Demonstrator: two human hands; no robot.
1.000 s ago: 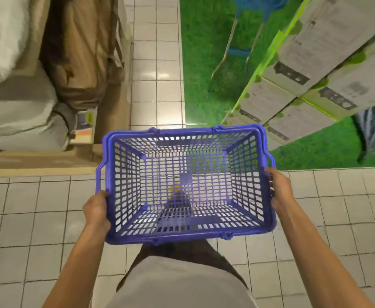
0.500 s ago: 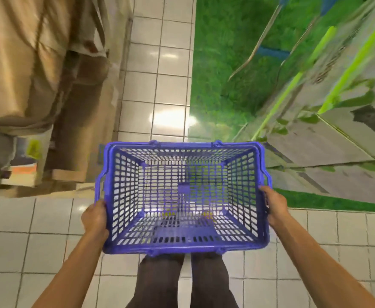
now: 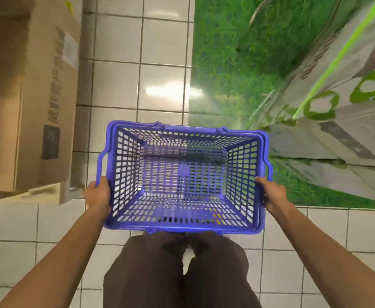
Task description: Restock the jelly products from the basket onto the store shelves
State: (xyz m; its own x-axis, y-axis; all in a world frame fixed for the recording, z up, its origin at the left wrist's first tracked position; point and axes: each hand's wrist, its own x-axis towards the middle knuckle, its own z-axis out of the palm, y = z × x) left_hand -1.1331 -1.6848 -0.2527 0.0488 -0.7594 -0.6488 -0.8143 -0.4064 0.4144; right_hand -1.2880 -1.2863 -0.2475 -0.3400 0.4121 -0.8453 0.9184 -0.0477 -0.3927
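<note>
A brown cardboard box (image 3: 37, 96) stands on the tiled floor (image 3: 159, 52) at the left. The left hand (image 3: 98, 194) grips the blue basket (image 3: 182, 227) by its left rim, fingers curled round it. The right hand (image 3: 273, 194) grips the right rim the same way. The basket is held over the tiles, just ahead of the person's legs. Green turf (image 3: 226, 63) and blurred white-green cartons (image 3: 348, 130) lie to the right.

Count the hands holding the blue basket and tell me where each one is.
2. The left hand grips the left rim of the basket at its near end; the right hand grips the right rim, also at the near end. No others in view.
</note>
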